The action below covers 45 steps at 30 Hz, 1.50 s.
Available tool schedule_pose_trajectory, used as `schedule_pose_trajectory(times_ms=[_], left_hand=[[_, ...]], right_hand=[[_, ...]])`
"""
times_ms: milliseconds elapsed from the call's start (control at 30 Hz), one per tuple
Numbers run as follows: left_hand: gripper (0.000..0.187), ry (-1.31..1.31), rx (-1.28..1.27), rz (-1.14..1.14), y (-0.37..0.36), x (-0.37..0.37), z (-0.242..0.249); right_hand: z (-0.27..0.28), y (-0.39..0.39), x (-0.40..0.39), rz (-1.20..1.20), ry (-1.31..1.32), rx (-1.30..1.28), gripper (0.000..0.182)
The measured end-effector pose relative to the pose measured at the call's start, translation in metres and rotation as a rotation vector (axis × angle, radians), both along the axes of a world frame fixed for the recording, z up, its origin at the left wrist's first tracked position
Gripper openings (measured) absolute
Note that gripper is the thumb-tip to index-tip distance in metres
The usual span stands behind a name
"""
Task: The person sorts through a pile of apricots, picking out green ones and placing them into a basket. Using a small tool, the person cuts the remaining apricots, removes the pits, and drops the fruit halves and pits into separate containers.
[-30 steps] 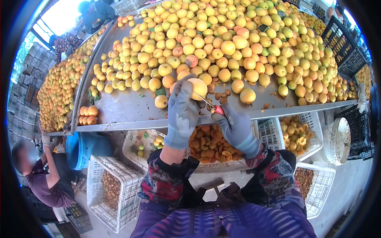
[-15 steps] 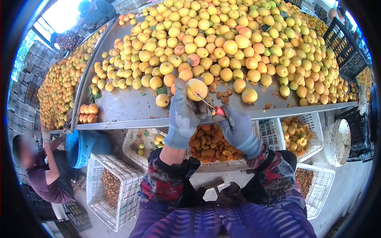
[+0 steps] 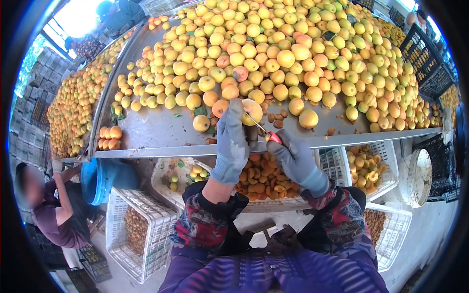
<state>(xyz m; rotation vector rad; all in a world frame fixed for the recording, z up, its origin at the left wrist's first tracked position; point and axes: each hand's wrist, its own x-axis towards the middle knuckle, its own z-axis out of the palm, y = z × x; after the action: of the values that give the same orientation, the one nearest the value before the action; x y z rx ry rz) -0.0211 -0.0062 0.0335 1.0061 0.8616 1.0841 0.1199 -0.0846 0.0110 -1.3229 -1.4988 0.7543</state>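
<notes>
My left hand [image 3: 231, 141], in a grey-blue glove, grips a yellow-orange apricot [image 3: 253, 117] just above the table's front edge. A red-handled knife [image 3: 275, 138] is held in my right hand [image 3: 298, 158], also gloved, and its thin blade lies against the apricot's near side. Behind both hands spreads a heap of apricots [image 3: 286, 58] on the metal table [image 3: 161, 132]. Brown pits [image 3: 278, 117] lie loose on the metal near the held fruit. Under my hands, a crate of split apricot halves [image 3: 264, 178] is partly covered by my forearms.
A white crate [image 3: 146, 215] stands lower left beside a blue barrel [image 3: 115, 178]. Right of my arms are a crate of apricot halves [image 3: 364, 168] and a white bucket [image 3: 419, 177]. At left sits another person [image 3: 61, 210]. Black crates [image 3: 425, 61] lean at the table's right.
The blade has moved from across the apricot's upper face down toward its near side. The apricot is turned a little in my left hand, and both hands have shifted slightly right.
</notes>
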Motion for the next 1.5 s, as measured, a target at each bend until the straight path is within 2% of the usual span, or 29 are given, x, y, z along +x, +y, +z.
schedule_pose_trajectory(times_ms=[67, 133, 200, 267, 300, 367, 400, 467, 500, 600, 633, 667, 733, 767, 833, 867, 933, 967, 1033, 1067, 1133, 1167, 1233, 1333, 1367, 1500], left_hand=[[0.054, -0.011, 0.010, 0.025, -0.001, 0.003, -0.001], [0.056, -0.026, -0.071, 0.179, 0.002, 0.004, -0.003], [0.056, -0.017, -0.007, 0.151, 0.008, -0.008, 0.000], [0.056, -0.008, 0.054, 0.112, 0.006, -0.009, 0.003], [0.056, 0.050, 0.158, 0.074, 0.001, -0.003, 0.005], [0.051, 0.170, 0.357, -0.047, -0.012, 0.004, 0.003], [0.051, 0.165, 0.349, -0.065, -0.014, 0.011, -0.004], [0.049, 0.293, 0.801, 0.106, -0.018, 0.025, -0.021], [0.047, 0.287, 0.578, 0.012, -0.023, 0.020, -0.025], [0.047, 0.166, 0.423, -0.052, -0.028, 0.021, -0.018], [0.046, 0.141, 0.401, -0.063, -0.032, 0.020, -0.014], [0.046, 0.143, 0.398, -0.063, -0.032, 0.016, -0.016], [0.043, 0.180, 0.340, -0.184, -0.030, 0.008, -0.024], [0.043, 0.181, 0.335, -0.183, -0.030, 0.009, -0.034], [0.042, 0.554, 0.739, 0.059, -0.030, 0.013, -0.049], [0.042, 0.554, 0.734, 0.059, -0.032, 0.011, -0.049], [0.044, 0.496, 0.480, -0.103, -0.038, 0.004, -0.040], [0.044, 0.496, 0.475, -0.102, -0.038, 0.003, -0.036], [0.046, 0.319, 0.079, -0.281, -0.036, 0.001, -0.026], [0.046, 0.319, 0.074, -0.280, -0.038, 0.003, -0.012], [0.051, 0.074, -0.541, -0.238, -0.043, 0.006, 0.016], [0.051, 0.076, -0.539, -0.236, -0.040, 0.004, 0.014], [0.051, -0.011, -0.356, -0.326, -0.034, 0.001, -0.002], [0.051, -0.155, -0.081, -0.467, -0.028, 0.003, -0.019], [0.045, -0.149, -0.024, -0.441, -0.028, 0.004, -0.016], [0.040, -0.098, -0.050, -0.353, -0.037, 0.012, -0.008]], right_hand=[[0.012, -0.004, 0.003, 0.043, 0.035, -0.148, 0.024], [0.012, -0.006, 0.007, 0.055, 0.002, -0.137, 0.024], [0.018, -0.007, 0.008, 0.074, -0.031, -0.127, 0.024], [0.030, -0.010, 0.010, 0.065, 0.532, -0.293, 0.028], [0.030, -0.007, 0.009, 0.053, 0.533, -0.294, 0.028], [0.032, 0.006, 0.004, -0.020, 0.509, 0.017, 0.035], [0.026, 0.010, 0.002, -0.040, 0.508, 0.013, 0.035], [0.012, 0.017, -0.002, -0.004, 0.491, 0.131, 0.039], [0.012, 0.016, -0.002, 0.042, 0.622, 0.081, 0.038], [0.015, 0.015, -0.006, 0.029, 0.625, 0.016, 0.035], [0.012, 0.015, -0.006, -0.018, 0.515, 0.057, 0.033], [0.011, 0.015, -0.005, -0.018, 0.517, 0.054, 0.033], [0.011, 0.012, -0.001, -0.089, 0.231, 0.160, 0.034], [0.012, 0.011, -0.001, -0.089, 0.231, 0.156, 0.034], [0.015, 0.009, 0.000, -0.104, 0.190, 0.149, 0.036], [0.013, 0.008, 0.002, -0.104, 0.190, 0.144, 0.036], [0.009, 0.007, 0.007, -0.113, 0.045, 0.134, 0.035], [0.010, 0.007, 0.008, -0.111, 0.045, 0.129, 0.035], [0.013, 0.006, 0.009, -0.076, 0.040, 0.140, 0.035], [0.012, 0.005, 0.008, -0.074, 0.041, 0.136, 0.035], [0.010, 0.004, 0.007, 0.015, 0.104, 0.282, 0.028], [0.013, 0.003, 0.008, 0.016, 0.107, 0.284, 0.028], [0.022, -0.001, 0.017, 0.009, 0.629, -0.237, 0.026], [0.020, -0.001, 0.028, -0.014, 0.648, -0.317, 0.032], [0.020, 0.000, 0.028, -0.006, 0.637, -0.283, 0.037], [0.010, 0.002, 0.024, 0.002, 0.692, -0.332, 0.035]])
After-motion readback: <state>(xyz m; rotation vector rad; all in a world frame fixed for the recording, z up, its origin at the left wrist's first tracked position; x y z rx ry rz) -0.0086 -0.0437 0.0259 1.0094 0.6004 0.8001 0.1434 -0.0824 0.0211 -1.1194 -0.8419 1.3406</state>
